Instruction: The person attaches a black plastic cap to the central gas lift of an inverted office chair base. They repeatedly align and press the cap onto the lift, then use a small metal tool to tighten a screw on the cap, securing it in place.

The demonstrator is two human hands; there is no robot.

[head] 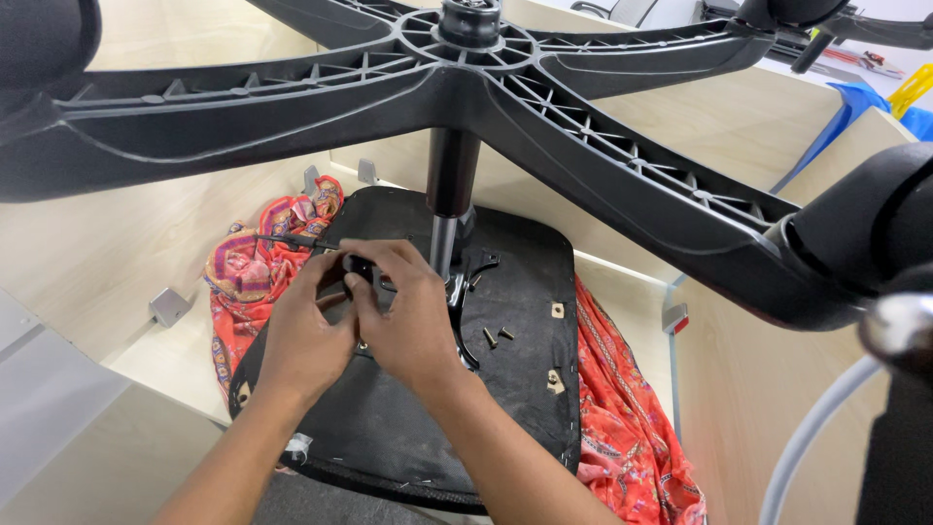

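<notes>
Just left of the chrome column (444,243), both hands pinch a small black fitting (358,269); right hand (408,321) nearer the column, left hand (303,335) outside.

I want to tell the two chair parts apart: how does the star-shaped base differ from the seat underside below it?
The star base is hard, ribbed plastic raised in the air; the seat underside is a flat fabric-covered panel lying on a red patterned cloth. Base has spreading arms; seat is one rounded slab. Both are black.
</notes>
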